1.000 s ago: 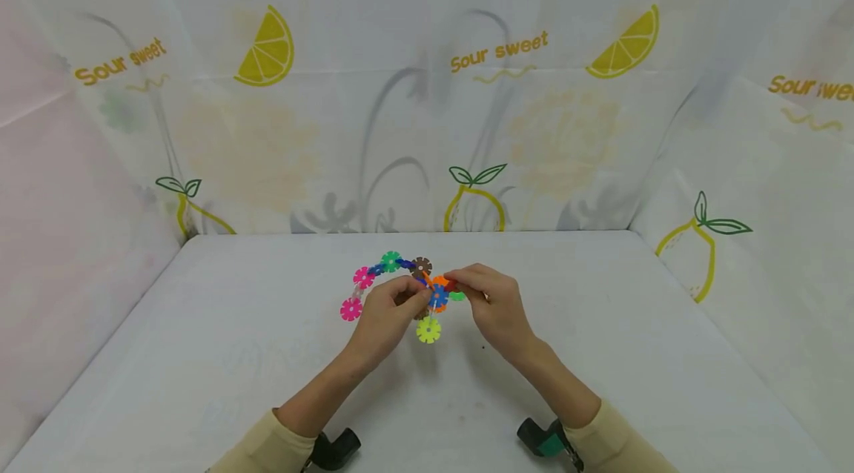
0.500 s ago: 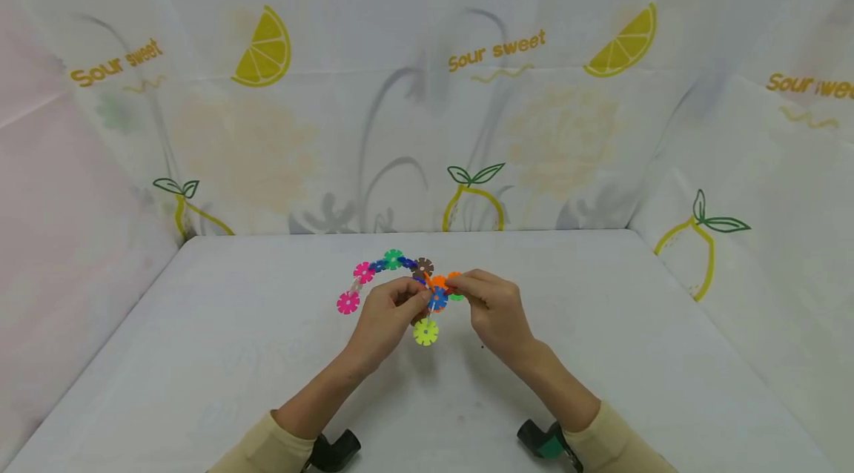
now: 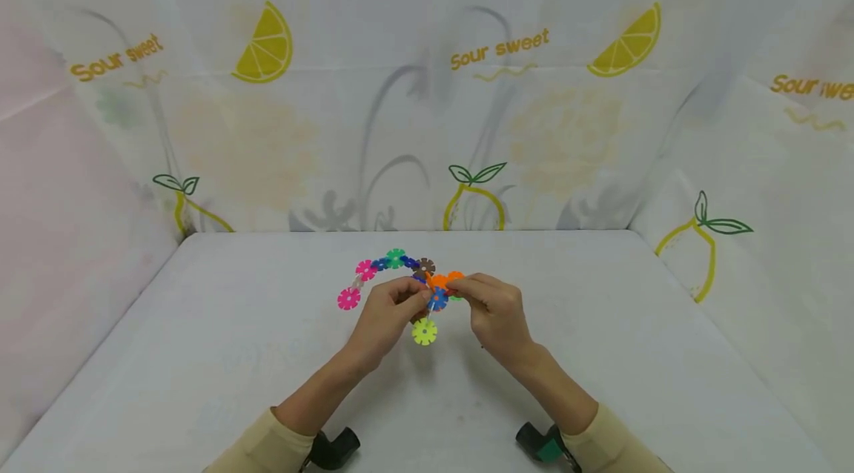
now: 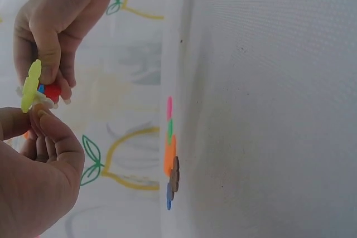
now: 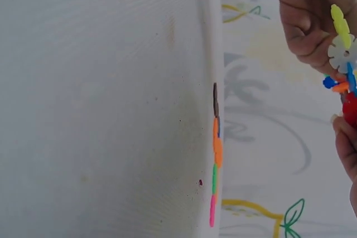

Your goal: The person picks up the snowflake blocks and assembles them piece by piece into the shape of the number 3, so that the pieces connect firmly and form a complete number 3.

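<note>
Beige sleeves (image 3: 267, 443) come in at the bottom, with black cameras (image 3: 336, 448) at the wrists. The left hand (image 3: 383, 313) pinches a chain of toothed plastic discs (image 3: 395, 258) above the white table (image 3: 267, 376); a yellow disc (image 3: 424, 331) hangs at its near end. The right hand (image 3: 499, 313) pinches a red disc (image 5: 350, 108) against the chain, close to the left fingertips. Beyond the hands, more discs (image 5: 217, 146) lie flat on the table. Lemon-print cloth (image 3: 373, 124) stands behind.
</note>
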Demonstrator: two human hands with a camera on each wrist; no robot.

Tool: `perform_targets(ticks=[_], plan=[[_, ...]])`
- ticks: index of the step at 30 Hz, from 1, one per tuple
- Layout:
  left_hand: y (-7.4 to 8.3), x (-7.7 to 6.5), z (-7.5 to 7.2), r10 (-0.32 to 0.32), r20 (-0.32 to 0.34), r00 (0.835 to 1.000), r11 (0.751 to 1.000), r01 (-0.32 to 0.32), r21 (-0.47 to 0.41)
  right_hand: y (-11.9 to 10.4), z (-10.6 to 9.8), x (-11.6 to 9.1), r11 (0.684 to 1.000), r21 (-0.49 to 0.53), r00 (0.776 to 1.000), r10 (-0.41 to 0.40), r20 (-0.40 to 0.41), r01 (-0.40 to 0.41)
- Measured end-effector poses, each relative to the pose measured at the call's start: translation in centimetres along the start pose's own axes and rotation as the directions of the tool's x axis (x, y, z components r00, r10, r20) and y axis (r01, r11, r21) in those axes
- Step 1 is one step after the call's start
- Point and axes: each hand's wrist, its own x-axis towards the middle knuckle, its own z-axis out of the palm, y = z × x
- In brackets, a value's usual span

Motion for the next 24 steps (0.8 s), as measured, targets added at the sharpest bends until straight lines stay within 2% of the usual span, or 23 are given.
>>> perform_targets(ticks=[10,17,24], plan=[[-0.04,-0.09,-0.3,0.002,0.043,0.999,1.0,-0.001,-0.023,-0.15,0.04,-0.05,1.0,-0.001,1.0,-0.023,-0.011,0.023],[0.1,-0.06,-0.11,0.012,0.037,0.999,1.0,-0.011,-0.018,-0.23,-0.03,0.01,0.999,-0.02,0.998,-0.051,-0.028,0.051],[0.39,0.05,-0.2,0.038,0.039,0.999,0.999,-0.038,0.017,0.21,-0.66,0.49,0.999,-0.013,0.999,-0.04,0.024,0.04]])
